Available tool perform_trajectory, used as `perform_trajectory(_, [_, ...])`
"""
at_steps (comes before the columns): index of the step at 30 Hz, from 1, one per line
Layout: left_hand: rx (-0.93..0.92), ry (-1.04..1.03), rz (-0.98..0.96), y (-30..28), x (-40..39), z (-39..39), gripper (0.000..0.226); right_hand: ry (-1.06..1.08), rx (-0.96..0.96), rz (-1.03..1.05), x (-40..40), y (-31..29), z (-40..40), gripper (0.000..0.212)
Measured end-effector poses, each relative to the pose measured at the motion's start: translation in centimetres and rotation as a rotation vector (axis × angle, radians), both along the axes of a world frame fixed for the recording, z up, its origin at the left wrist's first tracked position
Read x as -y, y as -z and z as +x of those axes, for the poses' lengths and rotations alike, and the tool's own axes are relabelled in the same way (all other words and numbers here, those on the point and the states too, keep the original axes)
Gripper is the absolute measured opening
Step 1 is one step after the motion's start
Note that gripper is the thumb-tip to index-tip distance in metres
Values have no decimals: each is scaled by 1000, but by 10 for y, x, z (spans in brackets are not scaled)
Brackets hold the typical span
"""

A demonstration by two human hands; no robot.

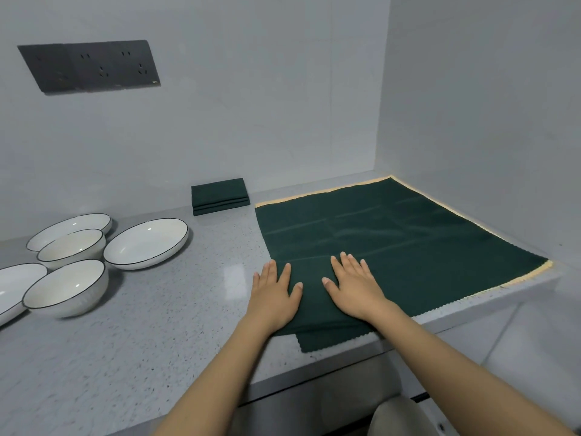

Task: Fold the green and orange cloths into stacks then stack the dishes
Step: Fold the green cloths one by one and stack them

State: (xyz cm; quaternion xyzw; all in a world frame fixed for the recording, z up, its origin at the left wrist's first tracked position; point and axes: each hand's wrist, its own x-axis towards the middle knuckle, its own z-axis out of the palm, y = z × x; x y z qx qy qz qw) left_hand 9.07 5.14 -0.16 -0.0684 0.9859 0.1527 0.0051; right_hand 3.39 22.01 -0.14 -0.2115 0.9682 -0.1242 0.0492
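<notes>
Folded green cloth (317,297) lies near the front edge of the counter (157,325), its front corner reaching almost to the lip. It sits on top of a larger flat green cloth (408,243) spread open toward the right corner. A pale orange cloth (531,275) shows only as a thin strip along the back, right and front-right edges under the spread green one.

My left hand (273,294) lies flat, fingers straight and spread, palm pressing the left part of the folded piece; the outer fingers hang over its edge onto the counter. My right hand (355,287) is flat too, fingers straight, pressing the right part. Neither hand grips anything, both just press down.

Behind, against the back wall, a stack of folded green cloths (218,196) sits apart from the spread cloth.

On the left, 5 white dishes with dark rims, unstacked: a wide plate (146,242), a bowl (72,247) just beside it, another plate (67,226) partly behind that bowl, a nearer bowl (67,286), and a plate (12,281) cut by the left frame edge.

Dark socket panel (89,66) on the wall above the dishes.
</notes>
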Motion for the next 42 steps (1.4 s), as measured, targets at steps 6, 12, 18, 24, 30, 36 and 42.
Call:
perform_trajectory(6, [-236,254,78,-12,4,34,44,-286,-196,-282,-27,-7,31,38])
perform_trajectory(12, [-198,436,10,-4,1,59,44,-402,-155,-311,-42,-4,45,52])
perform_trajectory(18, [-143,437,68,-5,5,60,46,-375,-182,-259,-41,-7,47,45])
perform_trajectory(24, [-144,430,48,-10,5,56,47,-340,-208,-233,-37,-9,44,54])
perform_trajectory(30, [-130,437,88,-19,10,49,38,-330,-190,-243,-39,-12,36,25])
perform_trajectory(36, [-157,320,234,-32,24,36,11,-291,-20,-184,-44,-23,20,31])
perform_trajectory(42, [-169,194,365,-33,41,27,17,-169,65,-321,-46,-37,-3,18])
